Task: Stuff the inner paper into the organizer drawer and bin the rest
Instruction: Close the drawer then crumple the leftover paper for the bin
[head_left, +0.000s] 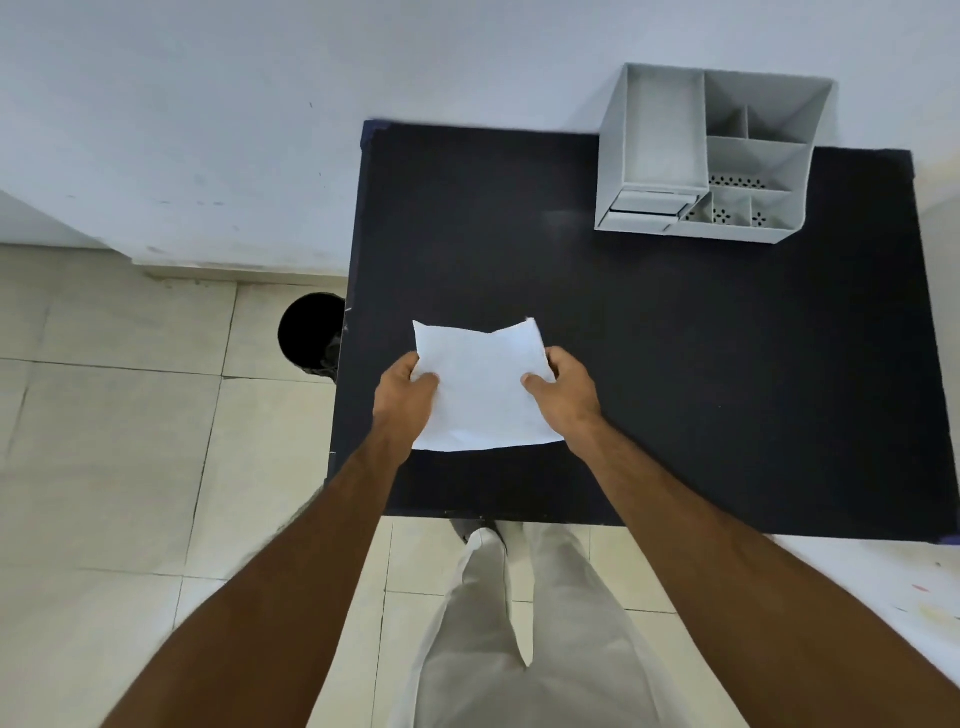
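A white paper packet (480, 389) is held over the near left part of the black table (675, 364). My left hand (408, 392) grips its left edge and my right hand (563, 389) grips its right edge, thumbs on top. Whether another sheet lies inside it is hidden. The grey desk organizer (706, 156) stands at the table's far right, with a small drawer (649, 205) at its lower front left that looks slightly pulled out. A black bin (309, 332) stands on the floor just left of the table.
A white wall runs behind the table. Beige floor tiles (130, 467) spread to the left. My legs in light trousers (519, 623) stand at the table's near edge. A white surface with coloured marks (909, 597) lies at the lower right.
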